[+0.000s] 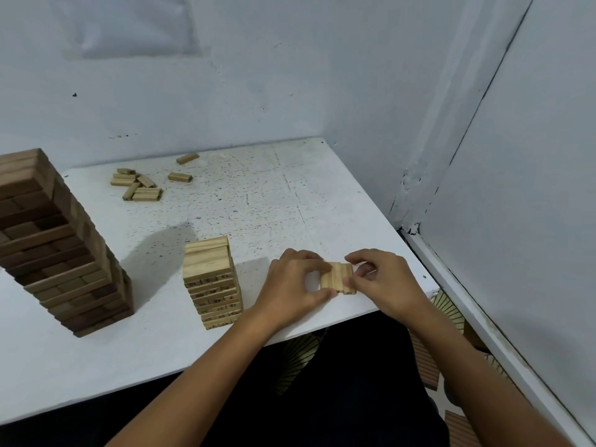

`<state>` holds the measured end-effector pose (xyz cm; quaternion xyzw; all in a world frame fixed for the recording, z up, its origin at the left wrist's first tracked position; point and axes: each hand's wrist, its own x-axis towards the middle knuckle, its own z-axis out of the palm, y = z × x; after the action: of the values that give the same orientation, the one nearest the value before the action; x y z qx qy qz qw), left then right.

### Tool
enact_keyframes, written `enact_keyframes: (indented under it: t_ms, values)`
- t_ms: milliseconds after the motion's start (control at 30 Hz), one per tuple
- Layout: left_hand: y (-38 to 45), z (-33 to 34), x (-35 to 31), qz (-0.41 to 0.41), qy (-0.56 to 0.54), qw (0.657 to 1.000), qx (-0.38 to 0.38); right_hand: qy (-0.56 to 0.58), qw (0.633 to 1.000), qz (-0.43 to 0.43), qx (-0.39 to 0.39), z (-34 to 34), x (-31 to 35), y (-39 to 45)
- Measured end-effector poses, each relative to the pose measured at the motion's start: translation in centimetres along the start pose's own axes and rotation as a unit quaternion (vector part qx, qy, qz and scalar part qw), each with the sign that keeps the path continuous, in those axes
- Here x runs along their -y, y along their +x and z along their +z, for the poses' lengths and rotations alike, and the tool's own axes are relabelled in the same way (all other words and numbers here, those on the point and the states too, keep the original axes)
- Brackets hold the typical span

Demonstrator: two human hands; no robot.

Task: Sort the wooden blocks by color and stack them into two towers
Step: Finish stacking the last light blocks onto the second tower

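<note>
**Both hands squeeze a row of light blocks at the table's near edge**

Two bare forearms reach up from 6 o'clock to the near right part of the white table [274, 195]. Between the hands lies a small row of light blocks [339, 277], side by side and flat on the table, close to its near edge at about 5 o'clock of the tabletop. At 9 o'clock of this row, the left hand [292, 285] curls its fingers [317, 265] over the row's far left end and sets its thumb against the near left corner. At 3 o'clock of the row, the right hand [385, 279] pinches the right side, fingers bent over the far edge and thumb on the near edge.

Just beside the left hand, at its 9 o'clock, stands the light tower [211, 282], short, with dark printed marks on the block ends. Well apart from it, at the table's 9 o'clock, rises the dark tower [61, 250], much taller and cut off by the frame's left edge.

At 11 o'clock of the table, near the wall [225, 75], lies a loose heap of light blocks [137, 185], with two single blocks [180, 177] a little to its right.
</note>
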<state>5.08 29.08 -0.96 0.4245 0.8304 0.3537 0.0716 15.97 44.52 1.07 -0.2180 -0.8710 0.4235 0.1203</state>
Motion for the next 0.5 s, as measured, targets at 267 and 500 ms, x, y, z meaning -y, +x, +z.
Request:
enact_keyframes:
  t_ms: [267,500]
  values:
    - [0.3,0.2,0.3,-0.015,-0.036,0.997,0.062,-0.094,0.984,-0.043,0.144,-1.9,-1.2,0.4]
    - [0.8,0.1,0.0,-0.021,-0.07,0.995,0.069,-0.043,0.992,-0.049,0.11,-1.1,-2.1,1.1]
